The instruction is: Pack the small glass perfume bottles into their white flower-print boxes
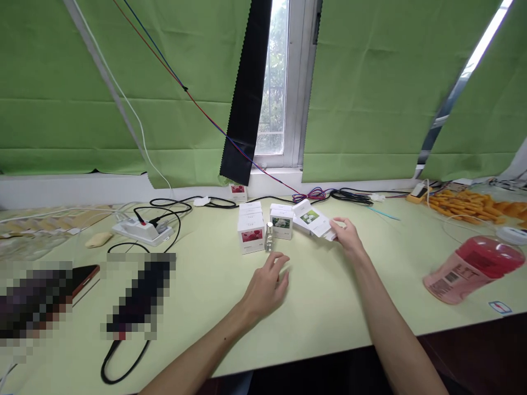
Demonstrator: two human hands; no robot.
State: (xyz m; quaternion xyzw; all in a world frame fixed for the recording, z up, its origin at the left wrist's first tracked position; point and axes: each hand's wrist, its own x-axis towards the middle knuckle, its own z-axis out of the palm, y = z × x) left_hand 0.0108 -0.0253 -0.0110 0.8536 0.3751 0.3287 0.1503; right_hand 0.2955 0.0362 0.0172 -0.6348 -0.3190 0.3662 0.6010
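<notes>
My right hand [346, 235] is closed on a small white box with a white-flower picture [313, 219], holding it tilted just above the pale green table [329, 307]. My left hand [267, 282] hovers open over the table, fingers loosely spread, a little in front of a small clear glass bottle [269, 237] that stands upright. Beside the bottle is a white box with a red-flower picture [251, 236], with more white boxes [251, 211] stacked behind it. Another white-flower box [282, 224] stands to the bottle's right.
A white power strip [142, 229] with black cables lies at the left, a phone [84, 274] nearer me. A pink bottle [473, 269] lies on its side at the right. Orange pieces [473, 206] are heaped at the far right. Cables run along the windowsill.
</notes>
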